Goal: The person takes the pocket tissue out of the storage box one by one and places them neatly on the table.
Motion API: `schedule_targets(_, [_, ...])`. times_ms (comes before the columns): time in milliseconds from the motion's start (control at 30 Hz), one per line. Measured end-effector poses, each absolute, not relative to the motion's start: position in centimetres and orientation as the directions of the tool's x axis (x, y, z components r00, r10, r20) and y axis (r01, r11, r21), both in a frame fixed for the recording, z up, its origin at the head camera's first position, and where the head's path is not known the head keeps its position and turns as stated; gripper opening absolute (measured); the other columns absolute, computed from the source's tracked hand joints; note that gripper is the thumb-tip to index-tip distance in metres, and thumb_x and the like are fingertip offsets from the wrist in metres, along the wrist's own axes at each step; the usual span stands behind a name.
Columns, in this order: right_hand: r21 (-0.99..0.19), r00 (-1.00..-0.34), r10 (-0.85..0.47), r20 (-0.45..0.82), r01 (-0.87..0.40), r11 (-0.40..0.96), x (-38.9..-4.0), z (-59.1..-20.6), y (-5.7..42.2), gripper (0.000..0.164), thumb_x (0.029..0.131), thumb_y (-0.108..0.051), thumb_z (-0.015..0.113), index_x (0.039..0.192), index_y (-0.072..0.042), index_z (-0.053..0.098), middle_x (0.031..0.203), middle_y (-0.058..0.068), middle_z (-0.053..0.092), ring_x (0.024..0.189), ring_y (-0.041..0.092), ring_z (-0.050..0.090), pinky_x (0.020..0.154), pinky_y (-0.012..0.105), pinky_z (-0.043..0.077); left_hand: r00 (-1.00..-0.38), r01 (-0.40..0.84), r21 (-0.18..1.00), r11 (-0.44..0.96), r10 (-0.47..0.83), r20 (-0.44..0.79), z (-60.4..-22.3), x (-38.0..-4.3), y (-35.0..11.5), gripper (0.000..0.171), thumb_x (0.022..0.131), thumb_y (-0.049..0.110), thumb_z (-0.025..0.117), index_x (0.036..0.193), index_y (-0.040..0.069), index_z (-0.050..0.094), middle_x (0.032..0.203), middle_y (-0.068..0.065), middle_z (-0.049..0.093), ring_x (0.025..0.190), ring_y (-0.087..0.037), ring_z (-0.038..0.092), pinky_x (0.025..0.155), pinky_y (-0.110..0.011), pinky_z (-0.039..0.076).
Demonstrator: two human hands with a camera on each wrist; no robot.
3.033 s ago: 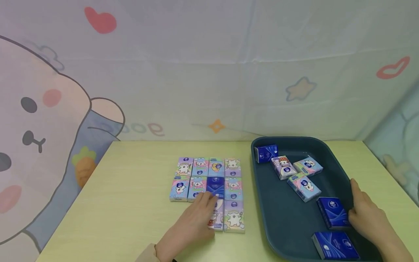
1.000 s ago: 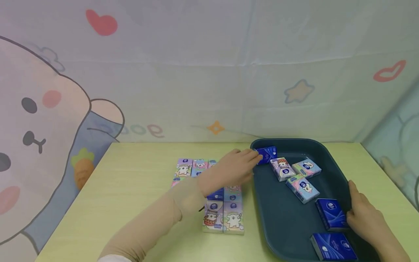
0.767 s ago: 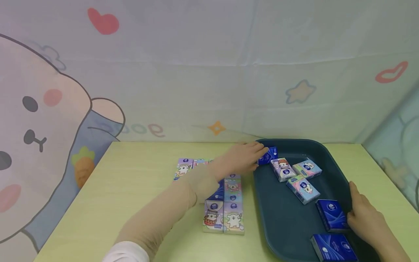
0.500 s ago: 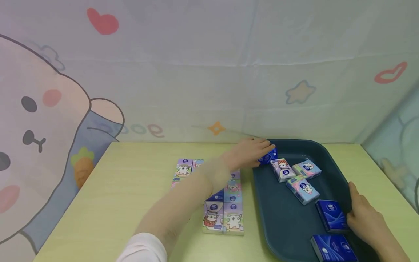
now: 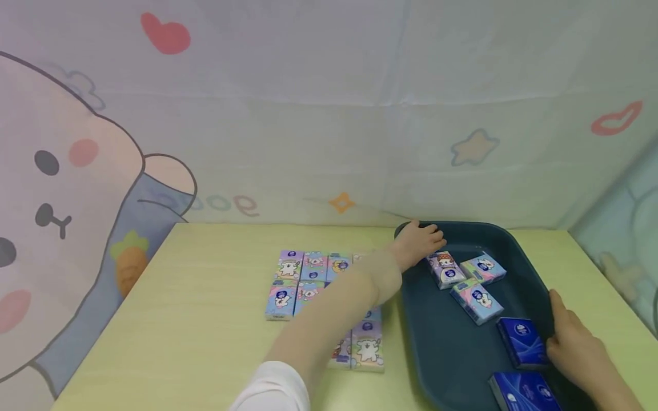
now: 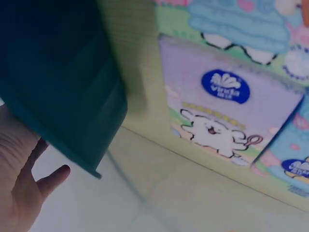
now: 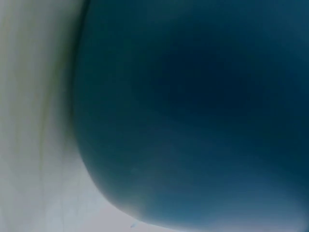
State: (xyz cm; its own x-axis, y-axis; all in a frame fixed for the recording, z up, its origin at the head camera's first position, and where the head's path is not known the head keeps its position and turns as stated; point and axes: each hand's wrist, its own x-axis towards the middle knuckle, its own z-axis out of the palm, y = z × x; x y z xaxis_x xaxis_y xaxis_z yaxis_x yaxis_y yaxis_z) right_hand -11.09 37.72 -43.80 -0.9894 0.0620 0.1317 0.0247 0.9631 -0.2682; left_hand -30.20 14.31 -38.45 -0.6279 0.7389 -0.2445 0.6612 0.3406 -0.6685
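Note:
My left hand (image 5: 417, 244) reaches over the tray's far left corner, covering the spot where a blue tissue pack lay. Its fingers point right, next to a purple tissue pack (image 5: 446, 269); its grip is hidden. In the left wrist view, the thumb of that left hand (image 6: 21, 169) sticks out beside the tray wall (image 6: 72, 92). My right hand (image 5: 578, 345) holds the right rim of the dark teal tray (image 5: 437, 342), thumb on the inner side. Two light-patterned tissue packs (image 5: 477, 301) and two blue tissue packs (image 5: 521, 342) also lie in the tray.
Left of the tray, patterned tissue packs (image 5: 281, 299) lie in close rows on the pale table (image 5: 205, 319), partly hidden by my left sleeve (image 5: 329, 319). A printed cloth (image 5: 288, 114) hangs behind the table. The right wrist view is mostly blurred tray surface (image 7: 193, 121).
My left hand has left the rows of packs and moved right and away into the tray's far corner. The blue pack there is now out of sight behind it. My right hand stays on the rim.

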Motion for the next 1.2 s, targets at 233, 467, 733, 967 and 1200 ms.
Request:
schedule_targets(233, [-0.266,-0.992,0.068,0.106,0.037,0.963,-10.8,-44.1,37.7,0.085,0.074,0.006,0.051,0.145,0.017,0.004,0.112,0.049,0.043,0.099,0.063,0.047,0.063,0.064,0.045,-0.627,0.632,-0.715,0.298,0.739,-0.247,-39.5,-30.5,15.0,0.059,0.101,0.033,0.043,0.152,0.037,0.015,0.159,0.017,0.016,0.145,-0.004,0.02,0.112,-0.027,0.036])
schedule_targets(467, [-0.259,-0.989,0.073,0.132,0.036,0.965,-10.9,-44.0,37.6,0.085,0.074,0.006,0.052,0.145,0.017,0.006,0.113,0.048,0.043,0.099,0.063,0.047,0.064,0.065,0.045,-0.65,0.589,-0.766,0.256,0.714,-0.261,-39.7,-30.5,15.3,0.055,0.102,0.027,0.041,0.15,0.04,0.018,0.157,0.018,0.018,0.144,-0.003,0.019,0.113,-0.026,0.032])
schedule_targets(733, [-0.26,-0.991,0.07,0.111,0.039,0.965,-11.2,-43.9,37.4,0.085,0.075,0.006,0.051,0.145,0.017,0.005,0.115,0.049,0.042,0.102,0.063,0.047,0.065,0.065,0.045,-0.656,0.587,-0.767,0.26,0.708,-0.261,-39.7,-30.6,15.1,0.052,0.101,0.028,0.043,0.148,0.04,0.024,0.156,0.017,0.018,0.142,-0.004,0.021,0.111,-0.024,0.035])
schedule_targets(967, [-0.257,-0.993,0.073,0.092,0.048,0.965,-11.5,-43.7,37.2,0.084,0.077,0.006,0.049,0.145,0.017,0.003,0.116,0.049,0.042,0.102,0.062,0.047,0.064,0.063,0.046,-0.653,0.602,-0.738,0.303,0.719,-0.237,-39.2,-30.9,14.5,0.052,0.099,0.036,0.048,0.148,0.037,0.028,0.155,0.015,0.021,0.142,-0.005,0.023,0.109,-0.025,0.037])
schedule_targets(1200, [-0.256,-0.991,0.073,0.112,0.043,0.966,-11.4,-43.8,37.4,0.085,0.075,0.006,0.05,0.145,0.017,0.004,0.115,0.049,0.042,0.102,0.062,0.046,0.066,0.065,0.045,-0.648,0.657,-0.621,0.428,0.741,-0.176,-37.8,-30.7,13.7,0.075,0.085,0.06,0.058,0.148,0.027,0.034,0.151,0.01,0.031,0.138,-0.009,0.033,0.11,-0.034,0.038])
